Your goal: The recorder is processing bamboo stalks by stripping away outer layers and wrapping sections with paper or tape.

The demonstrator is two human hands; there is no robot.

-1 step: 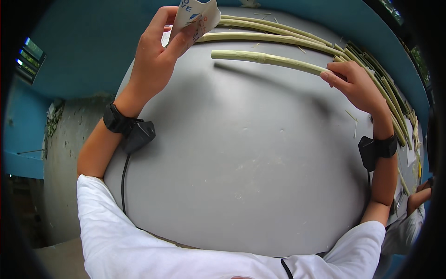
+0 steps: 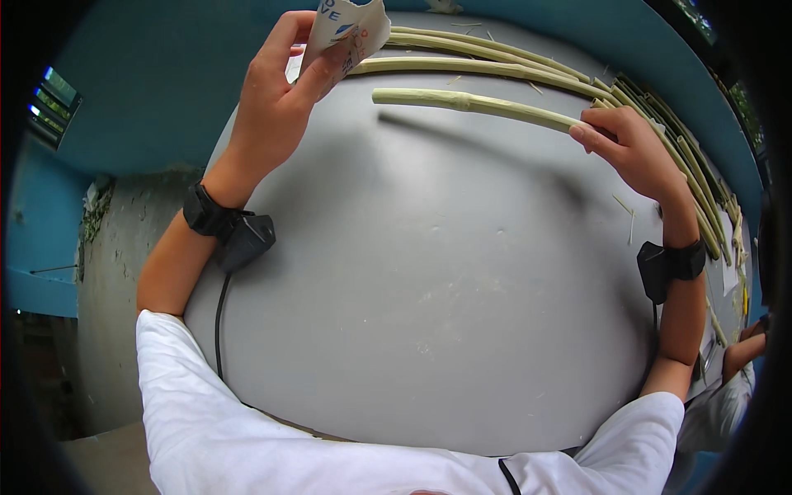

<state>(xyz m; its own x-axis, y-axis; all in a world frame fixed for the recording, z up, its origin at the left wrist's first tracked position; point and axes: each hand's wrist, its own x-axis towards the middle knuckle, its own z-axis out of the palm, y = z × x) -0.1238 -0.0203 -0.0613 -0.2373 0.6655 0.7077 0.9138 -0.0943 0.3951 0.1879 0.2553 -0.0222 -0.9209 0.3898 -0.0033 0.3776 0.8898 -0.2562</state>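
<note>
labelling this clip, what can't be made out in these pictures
Head view:
- Held stick, right end: hidden by right hand
- White sheet, top: cut off by upper frame edge
- Long stalks, left ends: hidden by white sheet
- Co-worker: cut off by dark fisheye rim

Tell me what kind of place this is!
Probably a simple workshop: there's a big grey table, long stalks lying along its far and right edges, and another person's arm at far right.
</note>
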